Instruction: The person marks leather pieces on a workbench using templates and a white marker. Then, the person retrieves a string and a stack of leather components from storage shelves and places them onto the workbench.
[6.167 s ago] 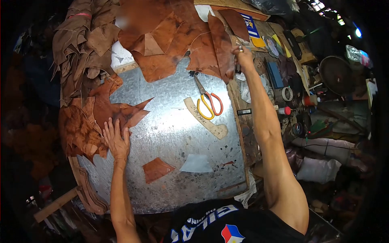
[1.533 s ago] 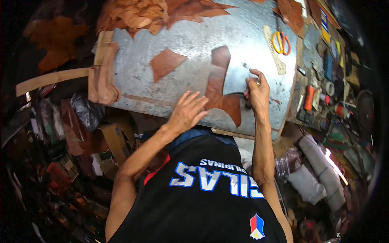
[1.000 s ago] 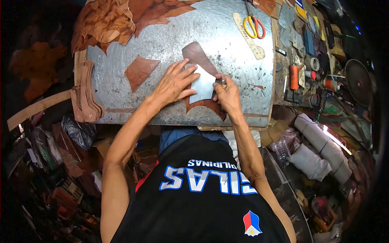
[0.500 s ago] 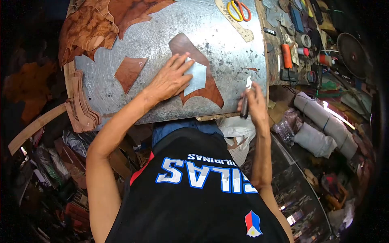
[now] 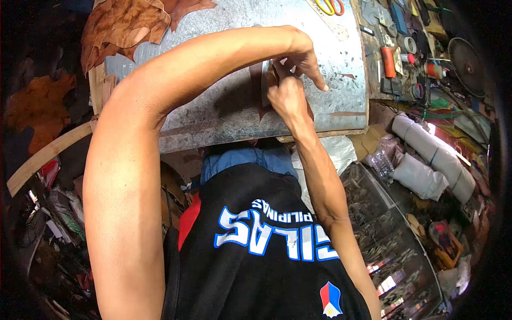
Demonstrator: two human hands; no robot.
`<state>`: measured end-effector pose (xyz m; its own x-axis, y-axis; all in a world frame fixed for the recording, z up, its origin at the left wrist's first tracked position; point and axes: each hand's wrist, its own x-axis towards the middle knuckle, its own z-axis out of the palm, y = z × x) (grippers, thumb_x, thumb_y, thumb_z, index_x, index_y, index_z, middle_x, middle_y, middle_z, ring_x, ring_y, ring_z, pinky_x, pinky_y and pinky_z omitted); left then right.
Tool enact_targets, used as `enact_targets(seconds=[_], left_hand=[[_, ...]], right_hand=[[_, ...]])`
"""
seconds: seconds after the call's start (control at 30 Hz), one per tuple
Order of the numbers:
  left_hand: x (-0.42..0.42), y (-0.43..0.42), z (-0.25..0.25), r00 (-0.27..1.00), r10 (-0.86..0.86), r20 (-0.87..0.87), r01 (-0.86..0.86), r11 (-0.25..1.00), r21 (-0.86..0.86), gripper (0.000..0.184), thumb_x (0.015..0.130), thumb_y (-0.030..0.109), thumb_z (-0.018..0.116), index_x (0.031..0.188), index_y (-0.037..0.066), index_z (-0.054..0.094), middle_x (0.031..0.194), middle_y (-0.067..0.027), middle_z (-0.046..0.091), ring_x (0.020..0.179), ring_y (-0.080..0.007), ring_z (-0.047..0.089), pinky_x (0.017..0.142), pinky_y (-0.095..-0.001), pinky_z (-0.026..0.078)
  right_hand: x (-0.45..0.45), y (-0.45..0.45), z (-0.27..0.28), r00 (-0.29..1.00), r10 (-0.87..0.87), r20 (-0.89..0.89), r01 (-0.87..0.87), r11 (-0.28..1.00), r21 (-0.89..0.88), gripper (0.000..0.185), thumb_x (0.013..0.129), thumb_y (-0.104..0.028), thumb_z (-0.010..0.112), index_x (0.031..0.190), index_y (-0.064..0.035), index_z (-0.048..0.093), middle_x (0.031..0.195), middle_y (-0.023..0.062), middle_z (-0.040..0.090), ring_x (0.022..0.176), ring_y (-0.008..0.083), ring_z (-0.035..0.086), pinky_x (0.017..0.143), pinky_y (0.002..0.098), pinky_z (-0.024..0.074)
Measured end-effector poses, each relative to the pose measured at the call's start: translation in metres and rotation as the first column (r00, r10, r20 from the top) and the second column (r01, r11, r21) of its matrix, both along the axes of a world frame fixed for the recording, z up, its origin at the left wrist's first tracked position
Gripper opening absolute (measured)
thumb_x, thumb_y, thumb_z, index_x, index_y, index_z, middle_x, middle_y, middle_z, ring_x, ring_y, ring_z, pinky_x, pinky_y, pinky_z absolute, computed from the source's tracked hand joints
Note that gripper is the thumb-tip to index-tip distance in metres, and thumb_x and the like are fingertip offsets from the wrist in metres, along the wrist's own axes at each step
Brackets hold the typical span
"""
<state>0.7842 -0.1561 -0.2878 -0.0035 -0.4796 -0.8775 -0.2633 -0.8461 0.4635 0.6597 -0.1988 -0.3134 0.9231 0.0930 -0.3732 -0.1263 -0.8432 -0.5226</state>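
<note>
My left hand reaches far across the metal-topped bench, wrist bent, one finger stretched toward the right and the others partly hidden. Just below it my right hand is closed in a fist. The knife seen in it earlier is mostly hidden by the fingers. A pale template shows beside the right hand's knuckles. Brown leather lies around the template, largely covered by my arm and its shadow. Whether the left fingertips press on the template or the leather I cannot tell.
Large brown hides lie at the bench's back left. Scissors rest at the back. A brown strip and a small scrap lie at the right. Tools and an orange cylinder crowd the side table.
My left arm has swung across to the right, hiding the separate leather piece. My right hand has moved left and up to the template. A brown strip now shows near the right edge.
</note>
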Motion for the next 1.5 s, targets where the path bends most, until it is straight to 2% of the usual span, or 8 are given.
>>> enact_targets(seconds=[0.33,0.4,0.53,0.7,0.8,1.2,1.3,1.5], left_hand=[[0.004,0.002,0.003,1.000,-0.024,-0.004,0.024,0.996,0.086,0.110,0.070,0.082,0.055,0.142,0.000,0.038,0.147,-0.0256,0.033,0.137,-0.0373,0.034,0.110,-0.0524,0.029],[0.001,0.004,0.002,0.999,-0.027,-0.020,0.027,1.000,0.013,0.113,0.068,0.083,0.056,0.141,-0.001,0.039,0.147,-0.0246,0.035,0.134,-0.0387,0.037,0.110,-0.0535,0.029],[0.001,0.004,0.007,0.999,-0.047,0.018,0.047,0.998,0.029,0.116,0.066,0.084,0.057,0.139,-0.005,0.040,0.146,-0.0234,0.037,0.133,-0.0394,0.038,0.110,-0.0545,0.029],[0.003,-0.001,0.001,0.999,0.024,-0.048,-0.020,0.998,0.066,0.118,0.064,0.082,0.062,0.138,-0.007,0.039,0.146,-0.0234,0.037,0.132,-0.0412,0.038,0.109,-0.0540,0.030],[0.005,-0.003,0.001,0.997,0.025,-0.078,-0.019,0.997,0.081,0.120,0.063,0.081,0.064,0.140,-0.006,0.037,0.146,-0.0232,0.037,0.133,-0.0404,0.037,0.109,-0.0533,0.030],[0.007,0.002,0.030,0.995,-0.099,-0.025,0.101,0.985,0.141,0.118,0.063,0.080,0.065,0.143,-0.001,0.036,0.147,-0.0286,0.031,0.137,-0.0456,0.028,0.110,-0.0566,0.027],[0.000,0.002,0.018,0.999,0.018,0.050,-0.024,0.992,0.123,0.117,0.062,0.080,0.065,0.143,-0.001,0.037,0.147,-0.0300,0.031,0.135,-0.0491,0.029,0.108,-0.0588,0.028],[-0.004,0.005,0.025,0.999,0.050,0.012,-0.051,0.991,0.127,0.116,0.063,0.081,0.063,0.143,0.001,0.037,0.146,-0.0315,0.030,0.135,-0.0498,0.030,0.107,-0.0617,0.027]], right_hand=[[-0.003,0.014,0.005,0.982,-0.070,0.173,0.055,0.994,0.092,0.044,0.088,-0.025,0.059,0.125,-0.0007,0.057,0.110,0.0256,0.064,0.099,0.0400,0.064,0.090,0.0421,0.0487],[-0.005,0.009,0.005,0.998,-0.055,-0.042,0.060,0.987,0.148,0.053,0.081,-0.029,0.063,0.122,0.0046,0.057,0.109,0.0311,0.061,0.106,0.0430,0.059,0.094,0.0439,0.0450],[-0.008,0.011,0.010,0.990,-0.139,-0.017,0.138,0.943,0.302,0.052,0.081,-0.027,0.063,0.122,0.0035,0.057,0.111,0.0308,0.061,0.104,0.0438,0.060,0.095,0.0447,0.0447],[-0.007,0.007,0.000,0.981,-0.030,0.193,0.015,0.996,0.083,0.044,0.088,-0.023,0.055,0.126,-0.0035,0.056,0.110,0.0256,0.064,0.100,0.0413,0.063,0.089,0.0443,0.0481],[-0.002,0.010,0.004,0.995,-0.014,0.095,0.019,0.999,-0.050,0.043,0.089,-0.024,0.052,0.127,-0.0056,0.056,0.109,0.0274,0.063,0.101,0.0427,0.062,0.090,0.0463,0.0482],[0.001,0.022,0.002,0.978,0.011,0.206,0.003,0.998,-0.067,0.037,0.089,-0.023,0.052,0.118,-0.0011,0.061,0.106,0.0264,0.064,0.099,0.0403,0.063,0.088,0.0462,0.0502],[0.004,0.025,-0.001,0.963,0.045,0.267,-0.012,0.993,-0.121,0.035,0.090,-0.022,0.051,0.115,0.0000,0.061,0.107,0.0275,0.064,0.098,0.0415,0.064,0.087,0.0472,0.0504],[0.007,0.031,0.008,0.991,0.029,0.133,-0.004,0.984,-0.179,0.033,0.093,-0.023,0.049,0.115,-0.0019,0.060,0.107,0.0278,0.063,0.099,0.0411,0.062,0.092,0.0470,0.0468]])
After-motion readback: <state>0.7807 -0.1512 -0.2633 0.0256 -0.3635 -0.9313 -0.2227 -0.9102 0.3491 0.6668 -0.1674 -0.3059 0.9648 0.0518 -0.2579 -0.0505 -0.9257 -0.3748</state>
